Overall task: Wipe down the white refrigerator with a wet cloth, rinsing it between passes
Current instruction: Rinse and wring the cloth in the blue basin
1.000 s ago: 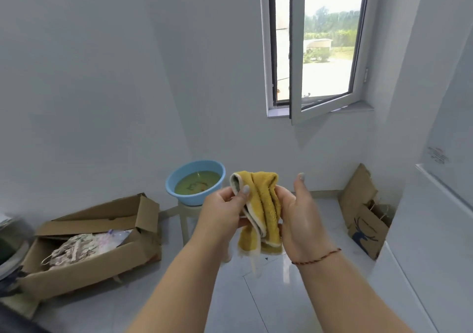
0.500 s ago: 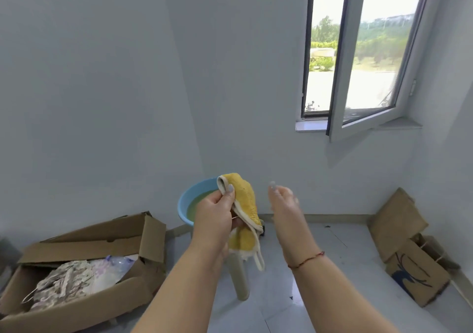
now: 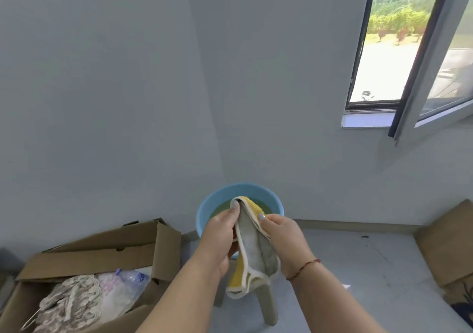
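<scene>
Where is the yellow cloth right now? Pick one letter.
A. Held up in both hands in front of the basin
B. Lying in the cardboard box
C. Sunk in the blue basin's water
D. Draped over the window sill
A: the left hand and right hand both grip the yellow cloth, which hangs in the air in front of the blue basin, not in its water.
</scene>
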`<action>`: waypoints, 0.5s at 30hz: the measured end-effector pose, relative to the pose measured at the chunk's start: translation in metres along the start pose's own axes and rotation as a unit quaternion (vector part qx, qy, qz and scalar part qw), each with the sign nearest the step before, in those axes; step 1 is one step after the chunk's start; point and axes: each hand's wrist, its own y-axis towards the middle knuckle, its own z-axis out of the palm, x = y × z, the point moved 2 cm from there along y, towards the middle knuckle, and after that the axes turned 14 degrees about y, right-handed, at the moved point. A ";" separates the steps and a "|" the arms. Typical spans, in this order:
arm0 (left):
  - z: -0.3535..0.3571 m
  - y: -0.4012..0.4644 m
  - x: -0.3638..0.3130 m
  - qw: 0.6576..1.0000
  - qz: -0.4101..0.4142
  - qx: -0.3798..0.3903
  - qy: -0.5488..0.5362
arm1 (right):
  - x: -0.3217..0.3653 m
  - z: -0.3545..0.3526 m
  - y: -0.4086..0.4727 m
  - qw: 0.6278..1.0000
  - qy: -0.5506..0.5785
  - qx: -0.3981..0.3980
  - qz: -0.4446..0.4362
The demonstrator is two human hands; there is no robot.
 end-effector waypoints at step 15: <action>-0.028 0.280 0.007 0.981 -0.002 0.180 0.078 | -0.009 0.016 0.308 0.975 0.126 -0.036 0.179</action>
